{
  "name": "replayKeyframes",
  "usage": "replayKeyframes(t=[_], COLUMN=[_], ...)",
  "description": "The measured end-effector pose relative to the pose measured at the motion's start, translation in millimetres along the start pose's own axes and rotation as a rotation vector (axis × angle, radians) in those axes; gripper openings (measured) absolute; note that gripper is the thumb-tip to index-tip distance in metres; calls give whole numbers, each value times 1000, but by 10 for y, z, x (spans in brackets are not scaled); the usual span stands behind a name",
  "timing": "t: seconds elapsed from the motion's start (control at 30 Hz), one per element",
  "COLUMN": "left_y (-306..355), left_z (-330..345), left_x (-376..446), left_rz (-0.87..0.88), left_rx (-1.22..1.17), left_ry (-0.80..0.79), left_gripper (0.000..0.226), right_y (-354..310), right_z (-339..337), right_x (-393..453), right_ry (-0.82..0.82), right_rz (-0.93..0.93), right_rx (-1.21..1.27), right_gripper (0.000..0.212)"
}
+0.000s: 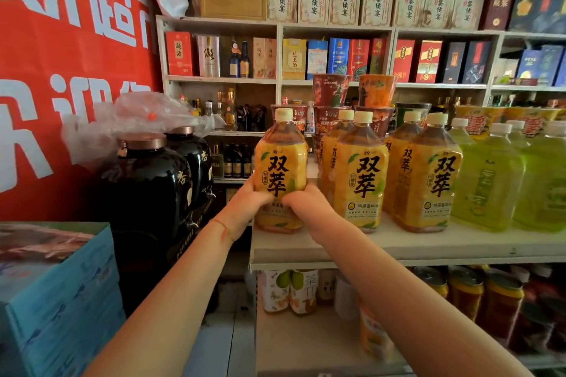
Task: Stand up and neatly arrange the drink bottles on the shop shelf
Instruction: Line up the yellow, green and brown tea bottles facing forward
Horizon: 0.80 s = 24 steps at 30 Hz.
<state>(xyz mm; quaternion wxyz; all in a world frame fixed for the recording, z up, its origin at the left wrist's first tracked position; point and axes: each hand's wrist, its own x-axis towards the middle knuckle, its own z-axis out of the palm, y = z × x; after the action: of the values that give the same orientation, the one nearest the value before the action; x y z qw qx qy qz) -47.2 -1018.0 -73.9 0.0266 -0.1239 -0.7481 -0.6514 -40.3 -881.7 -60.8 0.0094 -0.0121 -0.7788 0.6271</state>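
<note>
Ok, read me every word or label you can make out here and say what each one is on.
"双萃": held bottle, both hands gripping it: left hand, right hand.
"双萃": shelf bottles.
"统一": small print above it on the held bottle.
"黎侯宴": cream boxes.
"超": red banner, other characters cut off.
"杏": black jars.
Green bottles, lower labels: too blurred.

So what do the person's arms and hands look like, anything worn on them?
Both forearms are bare, with no sleeves in view. The left hand has a thin red string bracelet round its wrist. The right hand shows no glove, watch or band, and no rings are visible on the fingers of either hand.
</note>
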Motion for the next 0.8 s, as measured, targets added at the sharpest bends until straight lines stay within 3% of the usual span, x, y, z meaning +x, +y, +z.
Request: replayKeyframes(t=[0.4,0.6,0.8], left_y=[71,138,92], left_z=[134,230,285], left_x=[-224,-285,-216], left_rz=[22,17,2], left_rx=[-33,-78,26], left_ry=[69,92,169], left_gripper=[67,56,70], right_y=[190,52,63], right_z=[-83,-132,-127], right_x=[301,116,79], right_ry=[-104,-137,-128], right_rz=[-18,-41,-66], right_rx=[38,83,29], right_gripper=[78,74,61])
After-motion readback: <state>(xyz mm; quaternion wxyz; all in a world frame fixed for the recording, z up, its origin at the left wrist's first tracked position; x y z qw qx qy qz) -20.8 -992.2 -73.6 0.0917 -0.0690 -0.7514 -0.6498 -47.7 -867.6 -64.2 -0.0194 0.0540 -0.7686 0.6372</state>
